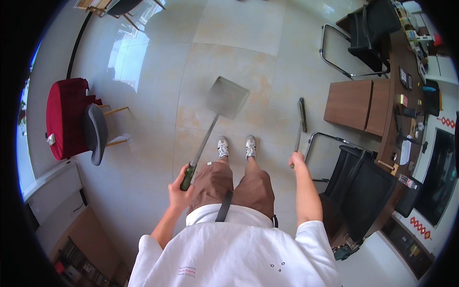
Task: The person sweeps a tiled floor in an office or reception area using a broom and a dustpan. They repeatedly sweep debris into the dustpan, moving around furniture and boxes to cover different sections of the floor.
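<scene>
My left hand grips the dark green end of a long-handled dustpan. Its metal-coloured shaft slopes up and away to a greyish square pan in front of my shoes, and no distinct debris shows in it. On the other side, my right hand is closed around the handle of a broom. The broom's narrow dark head points away from me, over the tiles to the right of my feet. Whether pan or broom head touches the floor is hard to tell.
Beside the broom stands a black cantilever chair, with a second black chair farther off. A brown desk bearing many small items runs along the right. Leftward are a grey chair and a red-covered table on the tiled floor.
</scene>
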Available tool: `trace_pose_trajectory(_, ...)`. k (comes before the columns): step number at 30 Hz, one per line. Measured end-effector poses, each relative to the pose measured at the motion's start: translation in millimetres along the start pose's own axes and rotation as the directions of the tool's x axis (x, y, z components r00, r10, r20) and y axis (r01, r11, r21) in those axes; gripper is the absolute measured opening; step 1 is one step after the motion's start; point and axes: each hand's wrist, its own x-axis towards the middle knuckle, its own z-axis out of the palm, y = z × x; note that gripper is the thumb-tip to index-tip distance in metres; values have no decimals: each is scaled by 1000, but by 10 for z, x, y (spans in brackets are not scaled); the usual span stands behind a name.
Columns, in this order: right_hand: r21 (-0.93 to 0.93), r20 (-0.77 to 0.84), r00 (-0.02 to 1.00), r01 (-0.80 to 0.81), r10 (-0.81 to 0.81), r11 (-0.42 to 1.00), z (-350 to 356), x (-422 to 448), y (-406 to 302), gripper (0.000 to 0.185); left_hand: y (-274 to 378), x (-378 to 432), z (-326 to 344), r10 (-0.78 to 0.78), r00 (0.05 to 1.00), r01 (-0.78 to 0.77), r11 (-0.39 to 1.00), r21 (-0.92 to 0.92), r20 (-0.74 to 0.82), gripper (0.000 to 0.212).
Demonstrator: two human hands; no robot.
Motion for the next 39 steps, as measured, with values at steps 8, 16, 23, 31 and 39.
trace_pose_trajectory(8, 351, 250, 951, -262, 179, 899, 1850, -898, -316, 44, -539, -252, -36, -144, 988, 141, 988, -61, -59, 60)
trace_pose_trajectory(16, 113, 302, 952, -93, 55, 989, 2053, -2001, -535, 71, -653, -19, 12, -160, 984, 165, 984, -61, 71, 63)
trace_pose_trajectory(23, -615, 231, 919, 392, -319, 684, 1608, -975, -904, 66, -400, 550, 330, -79, 951, 17, 979, 205, 298, 64)
trace_pose_trajectory(31, -892, 296, 928, 353, -225, 282, 848, -785, -126, 65, -146, 1181, 954, -101, 934, 28, 977, 212, 343, 64)
trace_pose_trajectory(39, -736, 248, 876, 448, -414, 508, 314, -1287, 227, 56, 23, 1344, 1243, -110, 962, 83, 990, 115, 249, 63)
